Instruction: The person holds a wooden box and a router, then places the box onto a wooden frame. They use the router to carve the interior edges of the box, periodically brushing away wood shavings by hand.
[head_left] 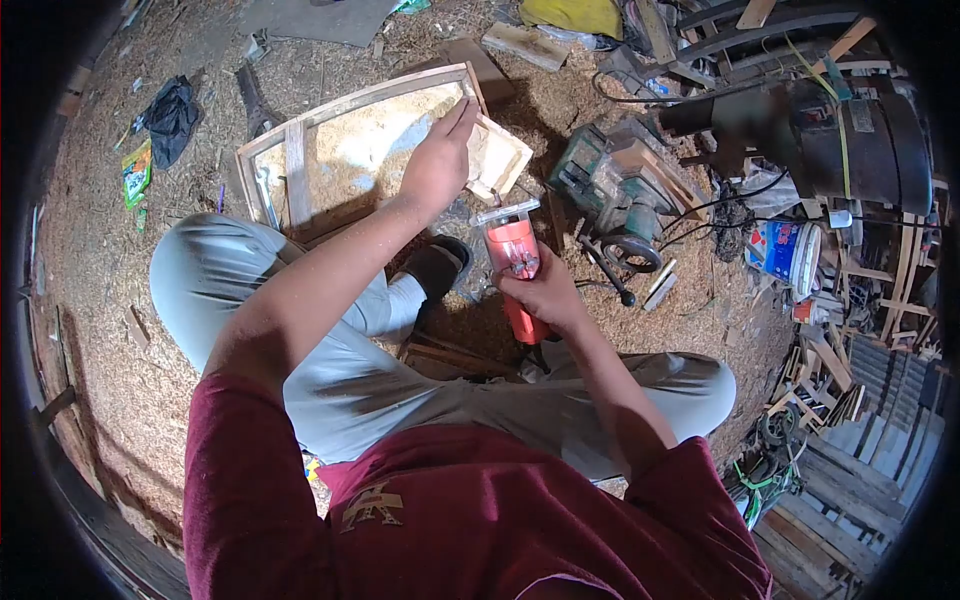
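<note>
In the right hand (547,291), a smooth, rounded red tool (512,240).

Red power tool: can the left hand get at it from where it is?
Probably yes: the left hand is at the wooden frame, close to the red power tool, and nothing seems to stand between them. The right hand grips the tool's body, leaving less room there.
</note>
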